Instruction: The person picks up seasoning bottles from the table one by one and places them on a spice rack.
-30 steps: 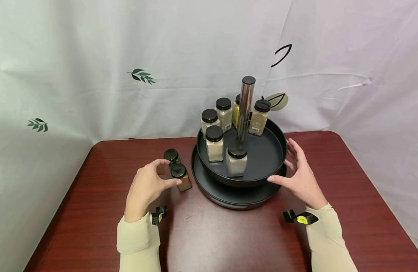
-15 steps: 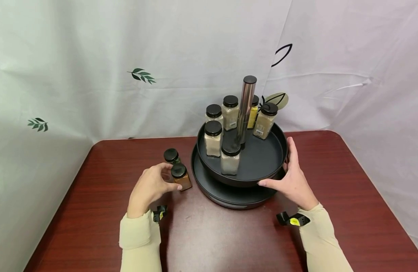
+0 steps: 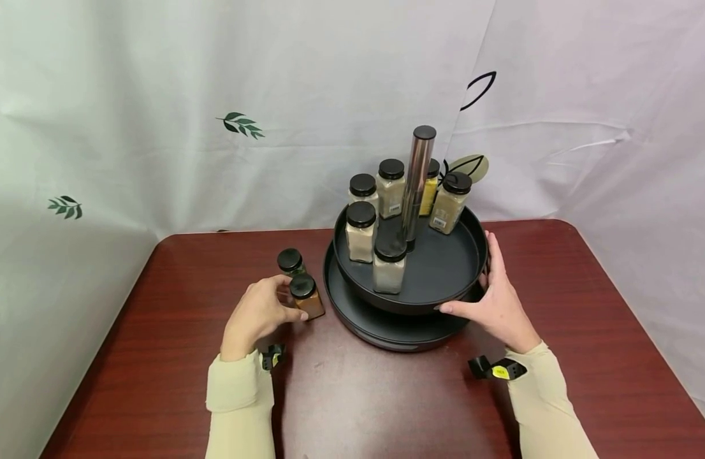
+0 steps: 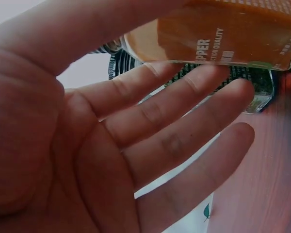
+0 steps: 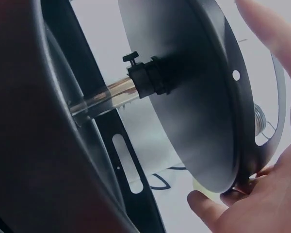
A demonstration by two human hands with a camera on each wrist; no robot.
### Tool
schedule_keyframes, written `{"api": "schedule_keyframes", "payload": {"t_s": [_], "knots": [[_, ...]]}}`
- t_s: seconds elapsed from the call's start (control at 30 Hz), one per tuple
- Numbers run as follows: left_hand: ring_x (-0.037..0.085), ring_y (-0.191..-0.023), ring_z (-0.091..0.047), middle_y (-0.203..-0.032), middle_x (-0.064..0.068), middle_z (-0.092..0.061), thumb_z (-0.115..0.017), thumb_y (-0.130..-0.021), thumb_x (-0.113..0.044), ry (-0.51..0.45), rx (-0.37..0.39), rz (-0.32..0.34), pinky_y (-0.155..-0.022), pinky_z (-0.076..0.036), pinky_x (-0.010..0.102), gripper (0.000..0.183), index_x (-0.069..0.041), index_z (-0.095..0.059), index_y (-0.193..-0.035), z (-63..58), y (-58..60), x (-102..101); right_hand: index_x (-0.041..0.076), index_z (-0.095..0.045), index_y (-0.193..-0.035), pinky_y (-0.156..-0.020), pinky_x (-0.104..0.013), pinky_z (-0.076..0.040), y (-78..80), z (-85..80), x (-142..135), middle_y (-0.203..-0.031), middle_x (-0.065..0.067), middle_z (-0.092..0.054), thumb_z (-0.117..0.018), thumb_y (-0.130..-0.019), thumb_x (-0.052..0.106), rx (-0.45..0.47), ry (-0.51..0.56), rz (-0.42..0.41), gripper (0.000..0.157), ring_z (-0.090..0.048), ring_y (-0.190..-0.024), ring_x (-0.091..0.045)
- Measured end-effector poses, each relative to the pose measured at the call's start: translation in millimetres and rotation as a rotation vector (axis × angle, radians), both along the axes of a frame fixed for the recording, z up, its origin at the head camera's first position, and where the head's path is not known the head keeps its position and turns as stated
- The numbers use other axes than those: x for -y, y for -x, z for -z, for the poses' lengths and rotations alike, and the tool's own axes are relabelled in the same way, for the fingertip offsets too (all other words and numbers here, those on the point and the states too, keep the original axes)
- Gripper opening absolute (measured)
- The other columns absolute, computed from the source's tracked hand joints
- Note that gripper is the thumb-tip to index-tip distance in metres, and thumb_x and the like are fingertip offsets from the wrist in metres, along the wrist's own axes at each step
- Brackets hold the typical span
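Note:
My left hand (image 3: 259, 315) pinches a square spice jar (image 3: 310, 305) with a black lid and orange-brown powder, standing on the table. In the left wrist view its label ends in "PPER", and the ring and little fingers stretch away from it. Right behind is a green-filled spice jar (image 3: 290, 261), partly hidden. My right hand (image 3: 498, 312) holds the right rim of the upper tray (image 3: 438, 274) of a black two-tier turntable, thumb in front. Fingers (image 5: 203, 206) curl at the tray's lower edge in the right wrist view. Several pale-filled jars (image 3: 361, 242) and a yellow one (image 3: 429, 194) stand on that tray.
A shiny metal post (image 3: 417, 185) with a black cap rises through the upper tray. The lower tray (image 3: 366, 326) sits on the dark red table (image 3: 387, 408). A white curtain (image 3: 301, 76) with leaf prints hangs close behind the table.
My right hand has slid left, and the upper tray has turned with its jars: front ones leftward, back ones rightward. My left hand has moved slightly right, closing on the orange-brown jar.

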State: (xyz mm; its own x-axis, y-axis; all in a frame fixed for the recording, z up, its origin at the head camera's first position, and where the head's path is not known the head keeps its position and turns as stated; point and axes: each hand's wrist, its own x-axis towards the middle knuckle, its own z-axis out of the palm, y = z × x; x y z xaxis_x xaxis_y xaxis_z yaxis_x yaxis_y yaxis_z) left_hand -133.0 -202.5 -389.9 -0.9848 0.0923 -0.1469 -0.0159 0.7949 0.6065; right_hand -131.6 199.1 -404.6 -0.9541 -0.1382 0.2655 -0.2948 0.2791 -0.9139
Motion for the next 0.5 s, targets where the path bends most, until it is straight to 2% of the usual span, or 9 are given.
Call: {"api": "schedule_keyframes", "payload": {"t_s": [0.1,0.27,0.5], "knots": [[0.025,-0.095,-0.068,-0.103,0.010,-0.072,-0.090,-0.073,-0.022,-0.007,-0.006,-0.005,-0.086,-0.054,0.047,0.065,0.002,-0.062,-0.127,0.7,0.3,-0.6,0.027,0.000,-0.162,-0.104,-0.009,-0.034,1.1,-1.2,-2.9,-0.168,-0.005,-0.006,-0.088,-0.068,-0.007,-0.003,0.048,-0.041,0.133,-0.025,-0.148,-0.027],[0.024,-0.094,-0.069,-0.103,0.010,-0.073,-0.090,-0.073,-0.022,-0.015,-0.023,-0.006,-0.085,-0.054,0.046,0.062,0.001,-0.064,-0.124,1.1,-0.3,-0.5,0.022,-0.007,-0.162,-0.099,-0.013,-0.043,0.1,-2.6,-8.4,-0.167,-0.008,-0.012,-0.081,-0.074,-0.014,0.027,0.137,-0.099,0.121,-0.036,-0.145,-0.025],[0.024,-0.096,-0.070,-0.103,0.009,-0.074,-0.089,-0.075,-0.025,-0.047,-0.038,-0.009,-0.087,-0.055,0.046,0.062,0.000,-0.064,-0.125,-0.6,-1.7,0.1,0.016,-0.013,-0.162,-0.106,-0.013,-0.035,-0.2,-4.3,-14.3,-0.166,-0.012,-0.017,-0.078,-0.078,-0.014,0.027,0.145,-0.105,0.109,-0.033,-0.146,-0.023]]}}
